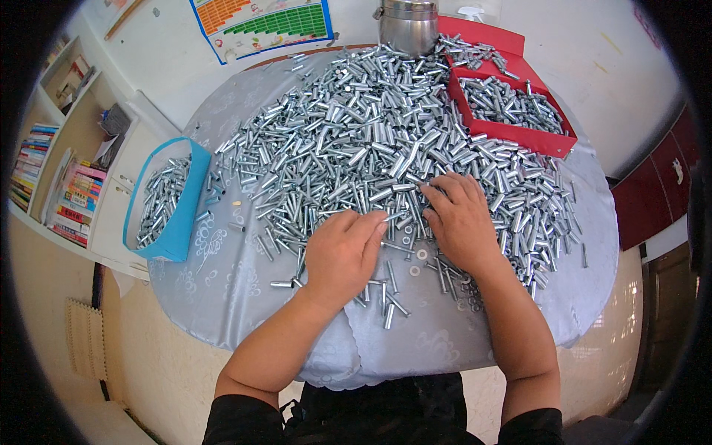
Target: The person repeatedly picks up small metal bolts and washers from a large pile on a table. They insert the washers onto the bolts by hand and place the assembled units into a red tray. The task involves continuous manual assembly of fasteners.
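A broad heap of shiny metal sleeves and bolts [326, 163] covers much of the round table. At the heap's near edge, my left hand [345, 248] is closed, with a thin bolt [395, 216] pinched between thumb and fingertips. The bolt points right, toward my other hand. My right hand [463, 222] rests palm down on the near right of the heap, fingers bent and slightly apart over loose sleeves; I see nothing held in it, though its palm side is hidden. Between the hands lie pale washers [422, 254] and loose bolts [387, 302].
A blue container [178, 245] of metal pieces stands at the left table edge. At the back right, a red box [512, 133] holds more, near a steel canister [408, 30]. Grey cloth [245, 311] covers the table. Bookshelves [81, 163] stand beyond it on the left.
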Available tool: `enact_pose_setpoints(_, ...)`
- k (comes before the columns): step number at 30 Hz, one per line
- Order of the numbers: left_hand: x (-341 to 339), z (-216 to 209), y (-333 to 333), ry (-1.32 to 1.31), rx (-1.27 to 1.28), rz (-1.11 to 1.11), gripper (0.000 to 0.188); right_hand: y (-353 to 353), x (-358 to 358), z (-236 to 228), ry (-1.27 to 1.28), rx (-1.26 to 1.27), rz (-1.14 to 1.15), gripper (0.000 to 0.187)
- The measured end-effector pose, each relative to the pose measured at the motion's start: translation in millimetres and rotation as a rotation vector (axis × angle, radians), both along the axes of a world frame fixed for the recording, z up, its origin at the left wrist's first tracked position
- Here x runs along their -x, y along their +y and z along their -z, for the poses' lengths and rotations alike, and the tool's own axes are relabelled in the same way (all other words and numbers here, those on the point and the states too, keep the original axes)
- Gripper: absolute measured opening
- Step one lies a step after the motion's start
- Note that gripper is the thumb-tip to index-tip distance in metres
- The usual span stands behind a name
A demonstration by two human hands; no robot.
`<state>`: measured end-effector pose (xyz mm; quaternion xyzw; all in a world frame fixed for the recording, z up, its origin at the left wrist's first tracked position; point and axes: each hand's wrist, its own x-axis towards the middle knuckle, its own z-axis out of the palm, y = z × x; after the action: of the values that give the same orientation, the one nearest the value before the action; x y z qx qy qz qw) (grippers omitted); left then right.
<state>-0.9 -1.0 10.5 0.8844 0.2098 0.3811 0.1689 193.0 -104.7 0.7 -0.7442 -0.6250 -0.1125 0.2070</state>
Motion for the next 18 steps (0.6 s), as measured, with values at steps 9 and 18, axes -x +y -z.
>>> enact_pose_setpoints(9,-0.2,2.1,-1.5,-0.021,0.278,0.063,0.018,1.0,-0.7,0.9,0.007,-0.096,-0.071,0.030)
enact_pose_setpoints(18,2.5,10.0,0.9,-0.083,0.512,0.125,0.025,-1.5,-1.5,-2.8,0.176,-0.092,-0.057,0.024)
